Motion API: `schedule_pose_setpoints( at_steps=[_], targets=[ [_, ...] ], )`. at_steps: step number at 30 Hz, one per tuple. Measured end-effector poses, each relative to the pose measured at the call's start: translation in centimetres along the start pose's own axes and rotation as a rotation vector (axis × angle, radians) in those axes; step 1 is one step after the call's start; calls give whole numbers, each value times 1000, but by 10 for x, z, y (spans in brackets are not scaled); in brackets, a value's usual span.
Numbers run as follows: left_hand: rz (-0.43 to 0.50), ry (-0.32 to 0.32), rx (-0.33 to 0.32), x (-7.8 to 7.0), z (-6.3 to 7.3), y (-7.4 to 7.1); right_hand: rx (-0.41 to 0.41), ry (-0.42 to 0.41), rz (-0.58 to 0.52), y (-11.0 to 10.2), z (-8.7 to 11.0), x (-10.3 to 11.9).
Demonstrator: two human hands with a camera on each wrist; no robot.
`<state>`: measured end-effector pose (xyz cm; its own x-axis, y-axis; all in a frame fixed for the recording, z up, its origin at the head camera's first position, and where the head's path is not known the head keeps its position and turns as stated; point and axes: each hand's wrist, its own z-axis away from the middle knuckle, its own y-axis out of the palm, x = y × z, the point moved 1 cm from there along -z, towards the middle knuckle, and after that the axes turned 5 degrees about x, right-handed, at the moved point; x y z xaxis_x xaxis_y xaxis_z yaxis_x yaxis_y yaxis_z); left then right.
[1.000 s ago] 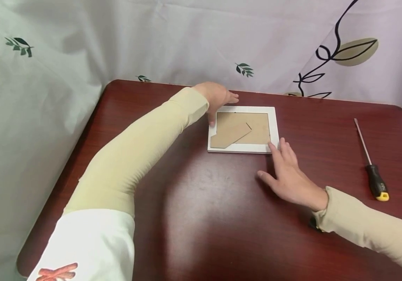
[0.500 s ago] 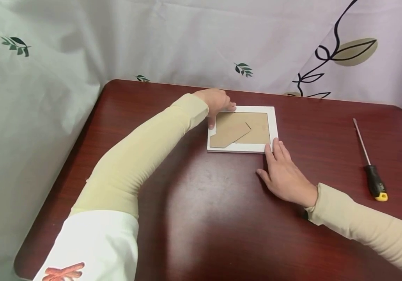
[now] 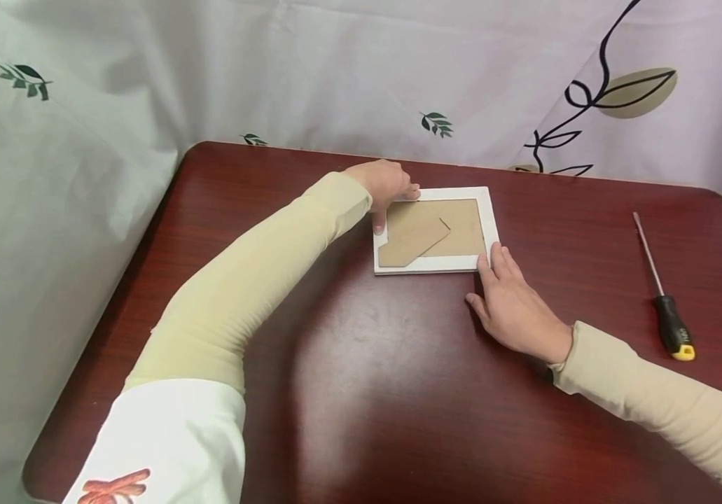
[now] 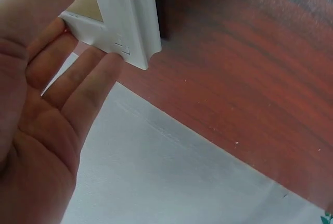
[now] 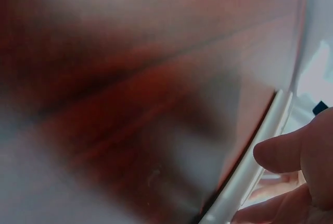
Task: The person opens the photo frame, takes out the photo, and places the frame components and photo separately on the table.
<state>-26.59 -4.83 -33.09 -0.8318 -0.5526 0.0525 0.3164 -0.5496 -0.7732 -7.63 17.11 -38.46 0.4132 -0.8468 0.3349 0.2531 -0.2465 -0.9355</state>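
A white picture frame (image 3: 431,264) lies back side up on the table, showing its brown backing board (image 3: 461,210) and slanted easel leg (image 3: 407,246). My left hand (image 3: 386,183) holds the far left corner, thumb at the left side and fingers along the far edge. In the left wrist view those fingers (image 4: 101,78) meet the frame's white edge (image 4: 122,26). My right hand (image 3: 517,308) touches the near right corner with nearly straight fingers, its thumb held apart over the table. In the right wrist view the frame's edge (image 5: 250,174) runs beside that thumb.
To the right, a screwdriver (image 3: 663,294) with a black and yellow handle lies on the dark red table (image 3: 386,392). A pale curtain (image 3: 335,77) with leaf prints hangs behind the table and along its left side.
Both hands have come onto the frame's corners, the left lowering and the right sliding in. The frame has since turned slightly, its right side shifting away from me. The screwdriver stays put.
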Motion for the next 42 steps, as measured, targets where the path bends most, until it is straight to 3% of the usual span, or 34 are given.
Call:
schedule_pose_setpoints(
  at_steps=[12, 21, 25, 30, 42],
  targets=[
    [34, -59, -69, -9, 14, 9, -48, -47, 12, -5, -15, -12],
    [160, -177, -142, -22, 19, 12, -106, -49, 30, -9, -28, -25],
    [182, -229, -157, -27, 20, 12, -108, 4, 4, -10, -31, -27],
    [176, -266, -165, -31, 21, 12, -97, 47, -6, -15, -34, -28],
    [155, -298, -125, -39, 17, 9, -95, 29, 42, -24, -42, -33]
  ],
)
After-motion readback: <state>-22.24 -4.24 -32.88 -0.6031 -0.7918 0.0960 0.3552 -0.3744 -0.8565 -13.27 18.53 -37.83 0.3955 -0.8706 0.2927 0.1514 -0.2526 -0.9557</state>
